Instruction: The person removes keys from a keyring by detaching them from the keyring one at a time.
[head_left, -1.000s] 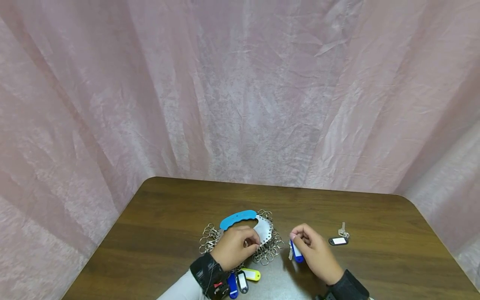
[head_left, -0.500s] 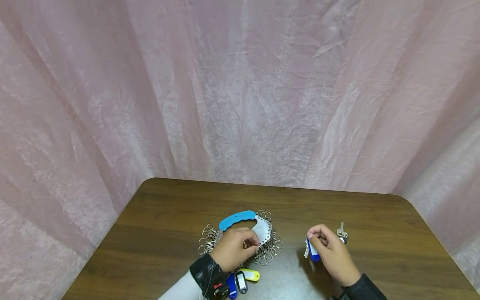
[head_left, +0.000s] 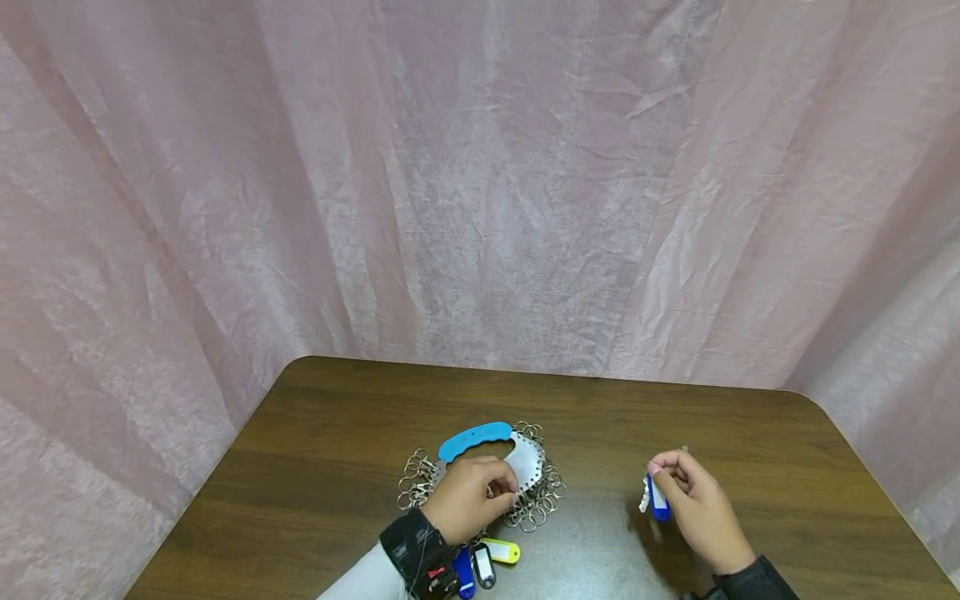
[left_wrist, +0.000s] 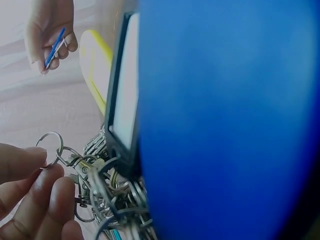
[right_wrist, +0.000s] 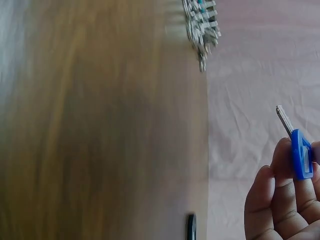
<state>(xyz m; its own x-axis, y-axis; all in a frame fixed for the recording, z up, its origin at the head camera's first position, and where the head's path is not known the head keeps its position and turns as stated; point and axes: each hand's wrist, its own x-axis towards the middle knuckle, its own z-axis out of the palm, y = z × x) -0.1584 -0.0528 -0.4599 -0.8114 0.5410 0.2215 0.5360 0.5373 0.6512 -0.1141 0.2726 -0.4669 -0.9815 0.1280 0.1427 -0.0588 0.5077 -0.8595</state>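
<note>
With bent fingertips my left hand (head_left: 472,496) pinches a small metal split ring (left_wrist: 60,137), seen close in the left wrist view. That ring links to a cluster of metal rings and clips (left_wrist: 102,182) on a round white key holder (head_left: 528,460) with a blue handle (head_left: 476,440). Blue, black and yellow key tags (head_left: 501,550) hang below that wrist. Out to the right, my right hand (head_left: 697,508) holds a blue key tag (head_left: 660,503) with a white label between thumb and fingers. A silver key (right_wrist: 284,120) sticks out from it.
On the brown wooden table (head_left: 360,400), a black key tag (right_wrist: 191,227) shows in the right wrist view; in the head view my right hand covers it. Past the table's far edge hangs a pink curtain (head_left: 480,208).
My right hand has moved steadily rightward, away from the key holder, carrying the blue key tag and its key, and now covers the black tag. The left hand stays put.
</note>
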